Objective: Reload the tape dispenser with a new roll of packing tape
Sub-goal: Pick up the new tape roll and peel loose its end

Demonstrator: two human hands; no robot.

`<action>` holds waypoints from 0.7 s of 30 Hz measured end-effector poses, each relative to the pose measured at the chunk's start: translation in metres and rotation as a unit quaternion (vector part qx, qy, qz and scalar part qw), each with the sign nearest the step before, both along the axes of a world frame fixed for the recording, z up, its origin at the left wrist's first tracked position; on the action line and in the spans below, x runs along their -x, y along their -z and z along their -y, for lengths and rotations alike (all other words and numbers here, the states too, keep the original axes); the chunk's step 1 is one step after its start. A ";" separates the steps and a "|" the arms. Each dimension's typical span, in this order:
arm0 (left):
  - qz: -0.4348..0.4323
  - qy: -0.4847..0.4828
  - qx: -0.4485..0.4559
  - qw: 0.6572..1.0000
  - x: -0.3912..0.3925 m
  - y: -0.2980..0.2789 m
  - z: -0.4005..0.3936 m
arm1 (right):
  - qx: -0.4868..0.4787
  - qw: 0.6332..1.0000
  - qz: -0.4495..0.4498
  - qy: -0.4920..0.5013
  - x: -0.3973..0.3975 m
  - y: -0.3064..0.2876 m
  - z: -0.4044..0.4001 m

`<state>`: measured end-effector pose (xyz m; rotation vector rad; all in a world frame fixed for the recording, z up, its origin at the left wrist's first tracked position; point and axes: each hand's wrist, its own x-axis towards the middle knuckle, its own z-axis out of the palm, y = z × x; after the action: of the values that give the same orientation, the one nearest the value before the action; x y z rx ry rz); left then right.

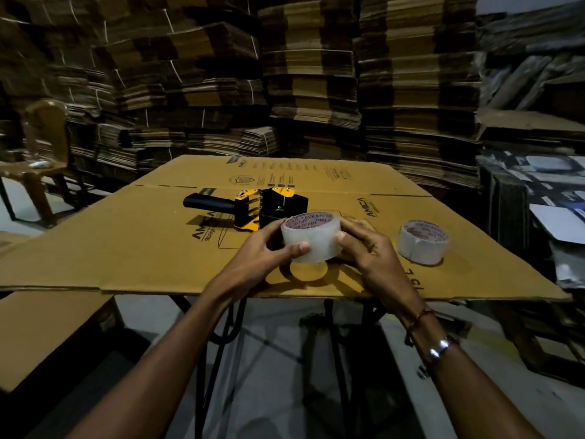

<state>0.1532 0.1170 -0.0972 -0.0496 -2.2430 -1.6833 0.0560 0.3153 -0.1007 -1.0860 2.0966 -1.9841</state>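
Note:
A roll of clear packing tape [311,239] with a printed core is lifted a little above the flattened cardboard sheet [126,248] that serves as the tabletop. My left hand [266,248] grips its left side with the thumb on the front. My right hand [364,245] grips its right side. Just behind the roll lies the tape dispenser [253,207], black with orange-yellow side plates, on its side with the black handle pointing left. A second clear roll [422,242] rests flat on the cardboard to the right.
Tall stacks of flattened cartons [310,74] wall in the back and sides. A brown chair [41,160] stands at the left. Black folding table legs [221,327] show under the cardboard's near edge. Printed sheets [554,191] pile at the right.

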 end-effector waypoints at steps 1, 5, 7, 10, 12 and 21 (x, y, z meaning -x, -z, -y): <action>-0.002 -0.011 0.005 1.000 0.000 0.000 -0.002 | -0.009 0.999 -0.026 0.026 -0.002 0.000 0.001; -0.012 -0.037 0.028 0.999 -0.001 0.000 -0.006 | -0.050 0.991 -0.097 0.084 -0.007 0.003 0.005; -0.014 -0.043 0.031 0.998 -0.001 0.002 -0.005 | -0.058 0.989 -0.104 0.092 -0.009 0.003 0.007; -0.004 -0.040 0.022 0.999 -0.001 0.002 -0.002 | -0.040 0.993 -0.064 0.089 -0.008 0.002 0.007; 0.006 -0.034 0.017 0.999 0.000 0.003 0.001 | -0.016 0.997 -0.009 0.079 -0.005 0.003 0.005; 0.027 -0.054 0.031 0.998 0.006 0.008 0.005 | -0.020 0.996 0.020 0.087 -0.005 0.003 0.010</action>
<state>0.1471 0.1122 -0.1048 0.1016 -2.2933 -1.5787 0.0612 0.3057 -0.1036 -0.8761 2.2706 -2.0086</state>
